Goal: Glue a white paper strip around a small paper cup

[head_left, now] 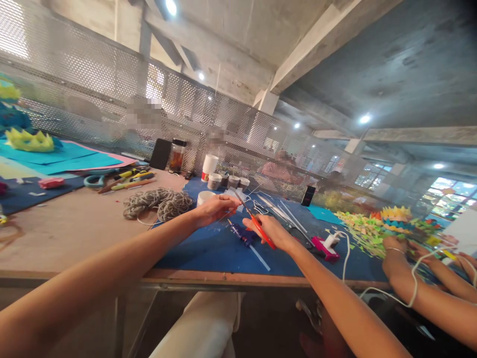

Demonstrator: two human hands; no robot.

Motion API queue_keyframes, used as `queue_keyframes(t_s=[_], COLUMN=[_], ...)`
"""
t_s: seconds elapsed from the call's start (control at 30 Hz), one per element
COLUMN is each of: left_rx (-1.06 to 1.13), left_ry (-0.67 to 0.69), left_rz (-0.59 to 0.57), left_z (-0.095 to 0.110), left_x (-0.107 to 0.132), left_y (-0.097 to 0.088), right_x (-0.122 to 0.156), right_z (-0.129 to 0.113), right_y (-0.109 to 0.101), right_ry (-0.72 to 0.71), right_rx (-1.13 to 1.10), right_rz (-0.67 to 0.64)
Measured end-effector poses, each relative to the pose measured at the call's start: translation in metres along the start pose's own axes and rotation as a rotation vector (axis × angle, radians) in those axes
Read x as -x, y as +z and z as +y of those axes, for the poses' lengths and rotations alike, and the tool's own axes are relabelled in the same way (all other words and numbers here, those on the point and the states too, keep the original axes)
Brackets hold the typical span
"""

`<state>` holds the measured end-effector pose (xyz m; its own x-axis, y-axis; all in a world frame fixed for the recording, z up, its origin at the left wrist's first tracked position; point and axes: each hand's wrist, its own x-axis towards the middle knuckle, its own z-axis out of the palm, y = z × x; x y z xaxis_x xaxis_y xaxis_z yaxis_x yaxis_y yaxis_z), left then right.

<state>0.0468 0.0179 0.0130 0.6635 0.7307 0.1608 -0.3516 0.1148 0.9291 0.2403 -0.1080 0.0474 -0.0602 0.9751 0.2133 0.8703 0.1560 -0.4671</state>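
Observation:
My right hand (274, 232) grips orange-handled scissors (258, 226), their blades pointing up and left toward my other hand. My left hand (218, 209) is closed in a pinch at the blade tips, on what looks like a thin strand; its exact kind is too small to tell. Below and between the hands, a dark blue glue gun (240, 232) lies on the blue mat (208, 256), a clear glue stick (260, 257) sticking out of its back. Just behind my left hand stands a white cup (205, 198), partly hidden. Left of that is a heap of grey-brown cord (156, 203).
Pliers and cutters (134, 178) lie at the left. Small tubs (214, 181) and a lidded jar (178, 156) stand near the mesh screen (238, 129). A pink glue gun (326, 248) with a white cable lies at right. Beyond, another person's hands (395, 246) work by paper scraps (359, 228).

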Motion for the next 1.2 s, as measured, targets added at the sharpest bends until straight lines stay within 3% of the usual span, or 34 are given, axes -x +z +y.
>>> queue_keyframes(t_s=[0.5, 0.67, 1.0, 1.2], left_rx=[-0.047, -0.067, -0.063, -0.052], left_ry=[-0.011, -0.048, -0.157, -0.217], left_rz=[0.021, 0.053, 0.114, 0.170], left_z=[-0.006, -0.010, -0.007, -0.007], left_x=[-0.004, -0.006, -0.007, -0.008], left_y=[-0.004, -0.005, -0.005, -0.006], right_x=[-0.001, 0.000, -0.018, -0.022], right_z=[-0.014, -0.019, 0.010, 0.004], right_y=[-0.002, -0.002, 0.016, 0.017], right_ry=[-0.005, 0.087, 0.214, 0.253], right_rx=[0.248, 0.152, -0.043, -0.104], right_rz=[0.012, -0.085, -0.209, -0.284])
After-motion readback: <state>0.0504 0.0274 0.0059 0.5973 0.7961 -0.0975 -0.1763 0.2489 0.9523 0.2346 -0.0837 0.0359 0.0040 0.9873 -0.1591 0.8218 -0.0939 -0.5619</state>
